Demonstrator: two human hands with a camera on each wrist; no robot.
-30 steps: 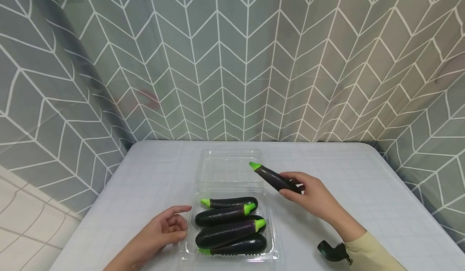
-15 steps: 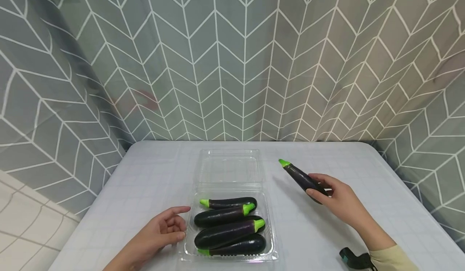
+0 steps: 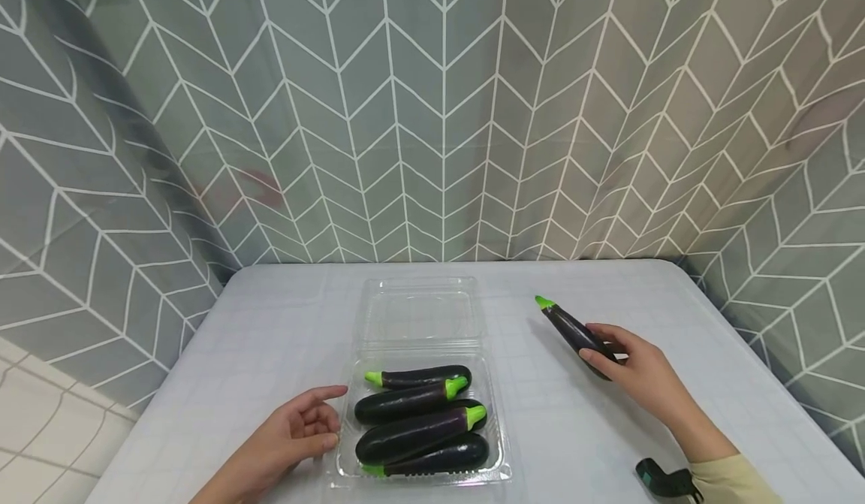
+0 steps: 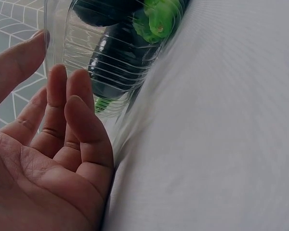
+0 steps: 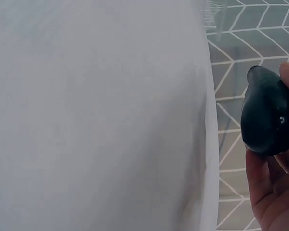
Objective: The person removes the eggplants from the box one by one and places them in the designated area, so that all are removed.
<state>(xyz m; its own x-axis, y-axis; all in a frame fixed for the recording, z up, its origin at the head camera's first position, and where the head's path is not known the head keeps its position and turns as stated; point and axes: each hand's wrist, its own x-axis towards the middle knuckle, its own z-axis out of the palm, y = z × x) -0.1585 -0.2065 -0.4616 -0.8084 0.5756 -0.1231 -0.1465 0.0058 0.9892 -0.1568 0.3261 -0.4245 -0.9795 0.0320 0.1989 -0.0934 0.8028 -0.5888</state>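
Note:
My right hand (image 3: 638,372) grips an eggplant (image 3: 574,331) by its thick end, over the table to the right of the clear plastic box. Its green stem end points up and left; in the right wrist view the eggplant's rounded dark end (image 5: 269,113) sits between thumb and fingers. The clear box (image 3: 503,444) holds several eggplants (image 3: 412,436) lying crosswise, dark purple with bright green caps. Beside the box's left wall is my left hand (image 3: 290,436), index finger stretched out and the others loosely bent. Fingertips (image 4: 43,38) are right at the box's rim in the left wrist view.
The box's hinged lid (image 3: 419,312) lies folded back behind it. A white cloth covers the table (image 3: 284,316). Grey patterned curtains (image 3: 432,113) stand at the back and sides. A black wrist device (image 3: 665,481) is on the right forearm.
My right hand has carried the eggplant to the right, away from above the box's right side. The left hand stays beside the box.

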